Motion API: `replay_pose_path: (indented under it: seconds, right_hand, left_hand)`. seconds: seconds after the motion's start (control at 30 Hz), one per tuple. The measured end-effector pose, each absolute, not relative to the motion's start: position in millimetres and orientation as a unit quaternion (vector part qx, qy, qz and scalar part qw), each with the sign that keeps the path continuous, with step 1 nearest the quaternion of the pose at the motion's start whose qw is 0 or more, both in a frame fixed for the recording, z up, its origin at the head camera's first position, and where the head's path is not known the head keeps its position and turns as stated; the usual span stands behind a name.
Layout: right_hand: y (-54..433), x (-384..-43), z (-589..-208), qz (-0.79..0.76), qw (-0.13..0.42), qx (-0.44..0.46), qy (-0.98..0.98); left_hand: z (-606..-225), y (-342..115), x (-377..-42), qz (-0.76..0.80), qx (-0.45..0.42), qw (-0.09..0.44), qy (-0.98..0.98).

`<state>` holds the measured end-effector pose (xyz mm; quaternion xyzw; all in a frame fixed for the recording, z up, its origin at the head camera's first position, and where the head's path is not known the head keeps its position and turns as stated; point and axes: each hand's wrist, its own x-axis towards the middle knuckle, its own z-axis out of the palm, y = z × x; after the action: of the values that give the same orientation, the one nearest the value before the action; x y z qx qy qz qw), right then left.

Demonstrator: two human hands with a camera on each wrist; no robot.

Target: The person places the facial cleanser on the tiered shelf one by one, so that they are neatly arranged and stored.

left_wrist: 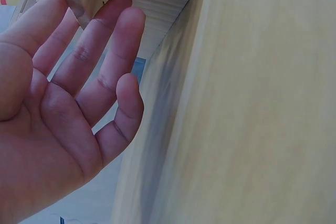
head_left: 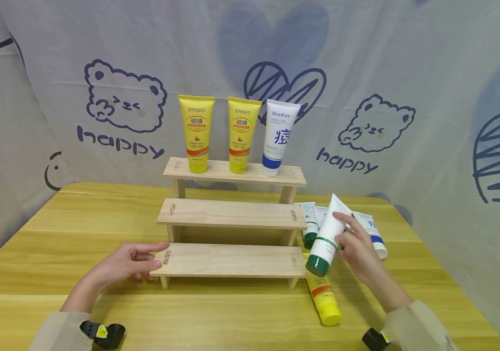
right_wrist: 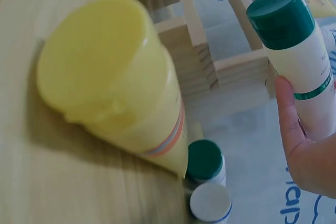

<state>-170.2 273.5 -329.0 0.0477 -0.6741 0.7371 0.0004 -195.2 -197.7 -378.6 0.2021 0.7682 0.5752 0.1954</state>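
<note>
A three-step wooden display rack (head_left: 232,261) stands on the table. My left hand (head_left: 123,263) holds the left end of its bottom step; in the left wrist view, fingers (left_wrist: 123,40) reach along the underside. Off the rack's right end, my right hand (head_left: 357,241) grips a white tube with a green cap (head_left: 326,239), tilted with the cap down and raised over the other tubes. The same tube's green cap (right_wrist: 283,17) shows large in the right wrist view. On the top step stand two yellow tubes (head_left: 196,134) and a white tube with a blue band (head_left: 278,136), caps down.
A yellow tube (head_left: 326,304) lies on the table by the rack's right front corner. Behind it lie another green-capped tube (head_left: 309,224) and a blue-banded white tube (head_left: 375,236), with more partly hidden. A printed cloth (head_left: 215,58) hangs behind the table.
</note>
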Motion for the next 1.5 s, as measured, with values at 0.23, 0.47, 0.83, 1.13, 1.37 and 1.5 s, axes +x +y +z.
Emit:
replay_pose_path:
  seconds: [0.23,0.47,0.83,1.13,1.37,1.5]
  right_hand:
    - [260.7,-173.7,-326.8,0.722,0.028,0.072,-0.687]
    - [249.4,-176.7,-325.4,0.730,0.040,0.107,-0.674]
    - [226.2,-183.5,-316.0,0.742,0.046,0.131,-0.655]
    - [204.7,-191.6,-312.0,0.746,0.047,0.151,-0.647]
    - [184.5,-198.6,-309.7,0.756,0.053,0.166,-0.631]
    - [172.9,-202.0,-308.1,0.744,0.060,0.160,-0.646]
  left_hand:
    - [-378.2,-198.0,-195.4,0.573,0.201,0.195,0.770]
    - [-378.1,-197.5,-195.4,0.574,0.201,0.196,0.769]
    - [-381.2,-198.7,-195.5,0.581,0.207,0.191,0.763]
    - [-382.1,-198.8,-195.2,0.581,0.211,0.188,0.763]
    - [-382.1,-198.3,-195.4,0.585,0.209,0.189,0.760]
    - [-382.3,-198.4,-195.2,0.585,0.209,0.190,0.760]
